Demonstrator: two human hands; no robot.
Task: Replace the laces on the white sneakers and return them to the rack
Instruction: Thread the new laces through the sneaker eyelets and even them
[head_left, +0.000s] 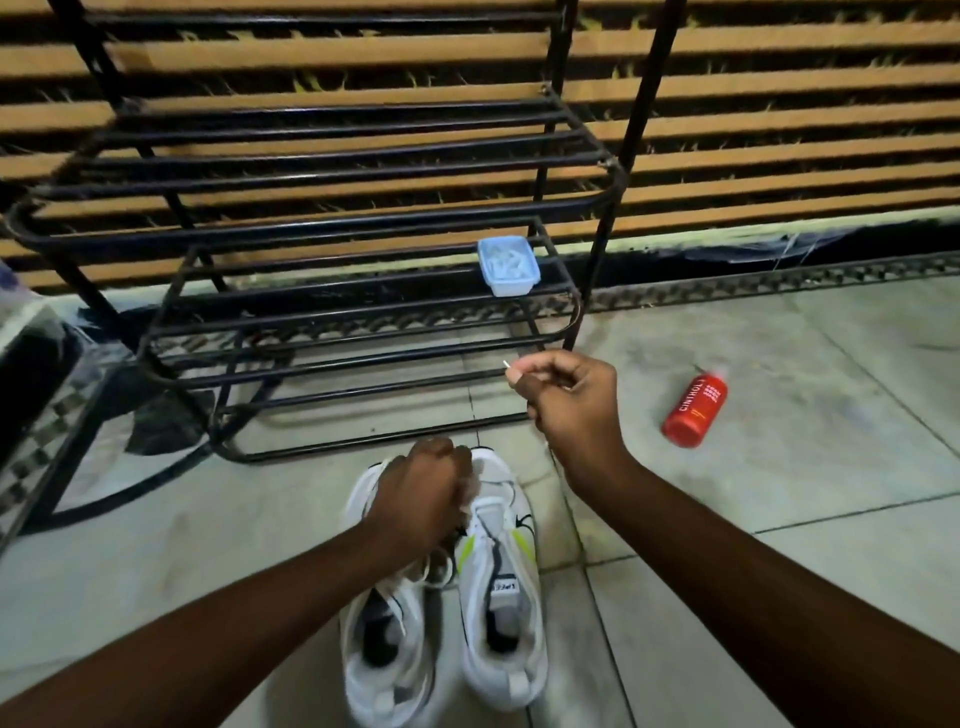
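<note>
- Pinching the lace tip (506, 366), the right hand (566, 395) held it raised; a straight pull looked wisest.
- The left hand (421, 488), fingers curled, gripped the white sneakers (501, 571) at the toes.

White sneakers (519, 582) upright before black rack (332, 224)

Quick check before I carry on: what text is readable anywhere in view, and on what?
"CINTHOL": on the red bottle, running along its side.
Smaller white lines beside it: too small to read.
Tongue tag of one sneaker: dark letters, too blurred to read.
No other text shows.
</note>
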